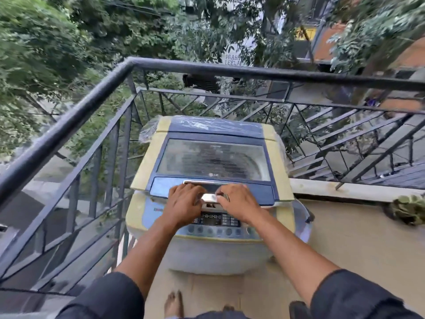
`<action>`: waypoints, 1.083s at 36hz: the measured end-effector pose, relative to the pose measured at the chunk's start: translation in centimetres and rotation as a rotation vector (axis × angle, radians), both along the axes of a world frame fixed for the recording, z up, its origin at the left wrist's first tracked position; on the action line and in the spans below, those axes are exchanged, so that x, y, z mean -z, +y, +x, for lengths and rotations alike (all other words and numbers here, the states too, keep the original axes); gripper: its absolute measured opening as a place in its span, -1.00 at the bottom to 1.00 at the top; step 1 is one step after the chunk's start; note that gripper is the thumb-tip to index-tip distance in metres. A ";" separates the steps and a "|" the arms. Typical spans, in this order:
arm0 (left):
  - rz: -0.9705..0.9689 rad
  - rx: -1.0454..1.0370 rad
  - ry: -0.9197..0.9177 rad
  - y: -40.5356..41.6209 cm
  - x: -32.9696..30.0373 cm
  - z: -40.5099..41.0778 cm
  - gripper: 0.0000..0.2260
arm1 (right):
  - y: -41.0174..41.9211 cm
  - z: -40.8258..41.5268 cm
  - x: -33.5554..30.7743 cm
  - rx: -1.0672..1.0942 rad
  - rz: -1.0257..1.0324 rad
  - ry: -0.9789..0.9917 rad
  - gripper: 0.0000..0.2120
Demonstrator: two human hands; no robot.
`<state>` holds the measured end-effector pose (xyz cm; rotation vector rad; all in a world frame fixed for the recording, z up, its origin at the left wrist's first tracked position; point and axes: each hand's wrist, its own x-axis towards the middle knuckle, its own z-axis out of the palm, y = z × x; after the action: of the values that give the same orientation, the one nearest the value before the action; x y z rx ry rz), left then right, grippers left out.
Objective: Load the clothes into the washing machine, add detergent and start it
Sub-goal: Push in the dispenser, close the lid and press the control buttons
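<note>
A top-loading washing machine (213, 125), yellowed with a blue top, stands on a balcony in front of me. Its glass lid (213, 158) lies closed and flat. My left hand (184, 201) and my right hand (236, 200) rest side by side on the lid's front edge, fingers curled on the silver lid handle (209, 197). Just below the hands is the control panel (216, 219) with a dark display and a row of round buttons. No clothes or detergent are in view.
A black metal railing (128, 65) wraps the balcony at left and behind the machine. A low ledge (345, 192) runs at the right, with a bundled green cloth (408, 209) on it. Clear plastic wrap (148, 132) hangs off the machine's back. My bare feet (173, 305) stand on the tan floor.
</note>
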<state>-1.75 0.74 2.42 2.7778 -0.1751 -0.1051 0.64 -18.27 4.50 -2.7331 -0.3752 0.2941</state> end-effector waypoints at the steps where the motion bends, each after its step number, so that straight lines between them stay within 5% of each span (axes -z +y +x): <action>1: -0.002 0.006 0.011 0.1 0.3 0.0 -0.71 | 0.1 0.0 0.2 0.017 0.003 0.010 -0.76; 7: -0.032 0.041 0.106 0.8 1.4 0.1 -0.55 | 0.6 -0.1 1.2 0.106 -0.007 0.085 -0.78; 14: -0.034 0.123 0.088 1.5 2.5 0.3 -0.64 | 1.1 -0.3 2.3 0.201 0.019 0.080 -0.82; 21: -0.046 0.262 0.047 3.3 4.5 -0.5 -0.33 | 1.2 0.0 2.4 0.243 0.004 0.058 -0.86; 30: -0.040 0.272 -0.042 3.3 5.6 -0.8 -0.39 | 1.4 -1.4 3.5 0.261 0.045 -0.019 -0.82; 36: -0.322 0.231 -0.015 2.4 3.1 0.4 -0.60 | 1.0 -4.4 5.1 0.183 0.078 -0.186 -0.64; 39: -0.619 0.272 0.159 1.7 1.7 0.4 -0.60 | 0.3 -5.8 5.7 0.265 0.106 -0.271 -0.71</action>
<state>-1.32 2.48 0.77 2.1080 -0.4587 -0.2853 -5.19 -17.93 -1.18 -2.6798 -0.0904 -0.1628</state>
